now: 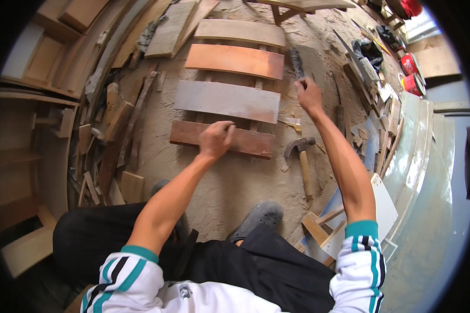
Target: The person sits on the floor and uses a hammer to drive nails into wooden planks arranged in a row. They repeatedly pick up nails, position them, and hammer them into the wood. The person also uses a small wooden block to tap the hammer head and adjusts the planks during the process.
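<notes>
My left hand is closed, with its thumb and fingers together over the nearest slat, a dark reddish-brown board. Whatever it may pinch is too small to make out. Beyond it lie a greyish slat, an orange-brown slat and a pale wood slat, all set crosswise over narrower rails. To the right of the slats, my right hand hovers above the sandy floor with curled fingers; their contents are hidden. Between my arms a claw hammer with a wooden handle rests on the floor.
Loose boards lean at the far left, above scrap wood. Wooden cabinet frames stand along the left. At right are red cans, offcuts and pale sheets. A small yellowish piece lies by the slats.
</notes>
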Demonstrator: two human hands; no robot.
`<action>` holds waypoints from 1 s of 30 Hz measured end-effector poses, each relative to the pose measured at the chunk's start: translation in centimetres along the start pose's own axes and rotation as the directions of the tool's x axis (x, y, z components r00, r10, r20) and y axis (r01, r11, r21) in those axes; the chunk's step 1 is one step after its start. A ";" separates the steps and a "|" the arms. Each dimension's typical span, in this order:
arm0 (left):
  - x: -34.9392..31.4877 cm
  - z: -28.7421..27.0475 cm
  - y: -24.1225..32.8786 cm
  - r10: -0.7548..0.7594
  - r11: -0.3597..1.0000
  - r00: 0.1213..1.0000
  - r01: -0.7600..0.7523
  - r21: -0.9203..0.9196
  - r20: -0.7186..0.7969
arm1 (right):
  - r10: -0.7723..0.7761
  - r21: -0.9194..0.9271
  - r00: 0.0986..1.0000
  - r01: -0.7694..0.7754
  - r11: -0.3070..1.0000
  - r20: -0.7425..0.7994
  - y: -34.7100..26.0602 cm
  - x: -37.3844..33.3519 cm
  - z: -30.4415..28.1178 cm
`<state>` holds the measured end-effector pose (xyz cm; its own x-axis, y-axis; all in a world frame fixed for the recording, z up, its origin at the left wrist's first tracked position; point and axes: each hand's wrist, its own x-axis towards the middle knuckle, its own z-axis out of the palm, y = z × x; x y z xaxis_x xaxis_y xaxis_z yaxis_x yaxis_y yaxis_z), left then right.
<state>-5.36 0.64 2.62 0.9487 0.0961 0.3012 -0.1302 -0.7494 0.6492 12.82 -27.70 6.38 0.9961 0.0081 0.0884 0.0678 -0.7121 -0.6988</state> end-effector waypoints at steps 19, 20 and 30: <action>3.9 5.5 1.9 -0.031 0.857 0.736 0.368 -0.361 0.676 | 0.444 -0.001 0.896 -0.444 0.896 -0.020 -8.3 -19.2 3.6; 3.5 5.6 1.7 -0.044 0.874 0.785 0.330 -0.356 0.618 | 0.436 0.007 0.899 -0.436 0.900 -0.044 -7.9 -20.1 4.3; 4.0 4.8 2.4 -0.439 0.597 0.763 0.642 -0.481 0.473 | 0.404 0.065 0.907 -0.399 0.915 -0.115 -8.3 -24.0 7.6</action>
<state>-0.48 -3.93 2.04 0.9179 0.0924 -0.3859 0.3926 -0.0708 0.9170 -11.17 -16.63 4.67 0.9247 -0.3612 -0.1206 -0.3319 -0.6091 -0.7203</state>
